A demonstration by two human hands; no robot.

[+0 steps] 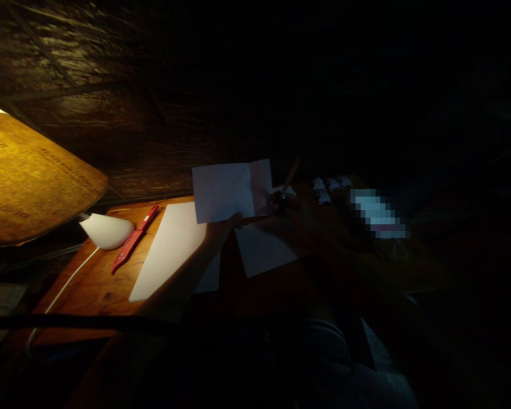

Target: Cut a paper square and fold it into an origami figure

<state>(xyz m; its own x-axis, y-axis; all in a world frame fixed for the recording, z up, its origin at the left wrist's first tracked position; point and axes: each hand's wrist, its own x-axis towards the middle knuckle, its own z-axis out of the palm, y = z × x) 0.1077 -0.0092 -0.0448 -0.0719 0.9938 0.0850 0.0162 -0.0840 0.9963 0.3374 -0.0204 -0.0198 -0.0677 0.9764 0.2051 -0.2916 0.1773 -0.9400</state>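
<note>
My left hand point(234, 220) pinches the lower edge of a creased white sheet of paper point(222, 193), held raised above the table with its right part folded at an angle. Close to the folded part, my right hand point(296, 211) is closed around a thin, long, blade-like tool point(291, 175) that points up and to the right; its exact kind is too dark to tell. Beneath my hands lie a large white sheet point(170, 244) on the left and a smaller white sheet point(264, 250) on the right.
A lit lamp with a yellow printed shade point(38, 176) and white base point(108, 230) stands at left, its cord point(70, 278) crossing the wooden table point(97, 289). A red knife-shaped object point(135, 240) lies beside it. Several small white folded pieces point(322, 196) and a blurred bright rectangle point(378, 213) lie right.
</note>
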